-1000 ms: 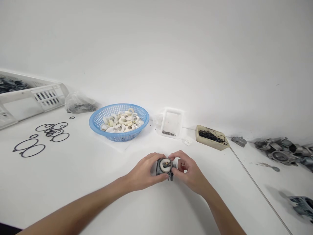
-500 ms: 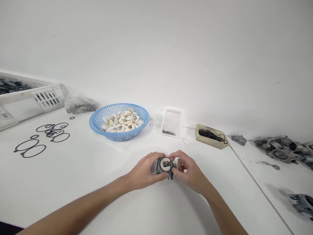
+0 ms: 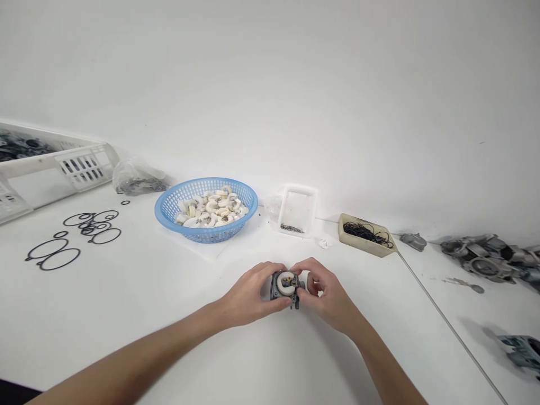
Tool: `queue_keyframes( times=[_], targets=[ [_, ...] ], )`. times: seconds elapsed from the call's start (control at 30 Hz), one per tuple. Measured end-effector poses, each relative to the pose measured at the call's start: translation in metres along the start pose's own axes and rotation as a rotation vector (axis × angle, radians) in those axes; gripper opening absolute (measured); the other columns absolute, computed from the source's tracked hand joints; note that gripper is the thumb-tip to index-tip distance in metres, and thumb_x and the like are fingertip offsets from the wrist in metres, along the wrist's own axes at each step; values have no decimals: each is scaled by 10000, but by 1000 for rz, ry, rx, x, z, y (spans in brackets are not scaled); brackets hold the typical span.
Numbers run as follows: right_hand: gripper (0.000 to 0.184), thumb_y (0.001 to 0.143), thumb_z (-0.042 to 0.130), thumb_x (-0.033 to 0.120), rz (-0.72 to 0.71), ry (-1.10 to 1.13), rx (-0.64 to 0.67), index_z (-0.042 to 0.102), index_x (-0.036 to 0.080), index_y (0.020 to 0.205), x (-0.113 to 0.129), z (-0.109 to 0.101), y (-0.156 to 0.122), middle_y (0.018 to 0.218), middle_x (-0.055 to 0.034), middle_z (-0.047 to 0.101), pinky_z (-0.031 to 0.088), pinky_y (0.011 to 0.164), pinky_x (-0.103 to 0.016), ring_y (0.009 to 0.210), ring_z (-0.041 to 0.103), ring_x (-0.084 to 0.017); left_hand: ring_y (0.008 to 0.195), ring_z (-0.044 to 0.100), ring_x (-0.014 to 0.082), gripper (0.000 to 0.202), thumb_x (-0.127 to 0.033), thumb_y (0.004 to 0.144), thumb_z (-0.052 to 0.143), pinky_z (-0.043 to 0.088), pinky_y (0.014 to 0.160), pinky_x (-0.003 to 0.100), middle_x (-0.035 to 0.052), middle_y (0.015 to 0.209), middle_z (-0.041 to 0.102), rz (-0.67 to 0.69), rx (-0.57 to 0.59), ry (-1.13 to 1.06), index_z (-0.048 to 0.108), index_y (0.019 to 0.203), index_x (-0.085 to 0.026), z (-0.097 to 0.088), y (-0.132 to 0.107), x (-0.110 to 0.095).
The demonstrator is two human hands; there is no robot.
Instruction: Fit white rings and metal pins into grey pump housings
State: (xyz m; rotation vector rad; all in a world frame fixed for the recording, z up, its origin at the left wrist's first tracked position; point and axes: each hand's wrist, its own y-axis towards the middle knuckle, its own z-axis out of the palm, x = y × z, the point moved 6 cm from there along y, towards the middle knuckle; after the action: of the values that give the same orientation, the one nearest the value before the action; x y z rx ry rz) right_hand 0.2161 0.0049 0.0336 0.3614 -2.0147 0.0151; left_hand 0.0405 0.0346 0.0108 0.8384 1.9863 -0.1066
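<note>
I see a small grey metal part [image 3: 286, 288] low in the middle of the white bench [image 3: 126, 304], with a white curved piece [image 3: 288, 283] seated on top of it. It sits between both hands, just above or on the bench surface; I cannot tell which. My left hand [image 3: 250, 292] has its grip wrapped around the part's left side, fingers curled over the top edge and thumb below. My right hand [image 3: 327, 293] is clenched on the part's right side, its fingertips pinching at the edge near the white piece.

Beyond the hands, toward the wall, stands a blue basket [image 3: 167, 209] heaped with white curved pieces like the one on the part. Right of it lies a clear tray [image 3: 311, 198] with a few small dark pins, then a beige tray [image 3: 346, 236] of thin black rings. Black O-rings [image 3: 70, 239] lie loose on the bench at far left, near a clear bag [image 3: 133, 179] and a white crate [image 3: 50, 169]. At far right, well apart from the hands, grey metal castings [image 3: 485, 256] are piled.
</note>
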Motion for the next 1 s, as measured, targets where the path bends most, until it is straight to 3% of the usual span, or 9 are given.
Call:
queue_keyframes(
  times=[0.43,0.77,1.0],
  targets=[
    [338,820,608,180,12,2,33,688,299,1126,3,2,-3,1060,5,593,413,625,-272,657,407,-116,1147,645,293,448,-377,867,781,520,976,413,55,1248,702,-11,0,3,629,1276,-275,0,0,-3],
    [302,826,612,205,-17,-30,-46,690,288,1106,0,-1,0,1053,-5,595,421,601,-271,638,416,-116,1160,639,299,503,-421,880,772,519,982,422,69,1260,696,-4,4,15,611,1334,-277,0,0,1],
    [335,820,596,171,-11,-18,-8,685,301,1115,0,1,0,1053,5,594,415,608,-267,647,416,-113,1170,634,300,489,-418,876,779,516,987,426,64,1262,694,-12,2,7,611,1311,-272,0,-1,0]
  ],
)
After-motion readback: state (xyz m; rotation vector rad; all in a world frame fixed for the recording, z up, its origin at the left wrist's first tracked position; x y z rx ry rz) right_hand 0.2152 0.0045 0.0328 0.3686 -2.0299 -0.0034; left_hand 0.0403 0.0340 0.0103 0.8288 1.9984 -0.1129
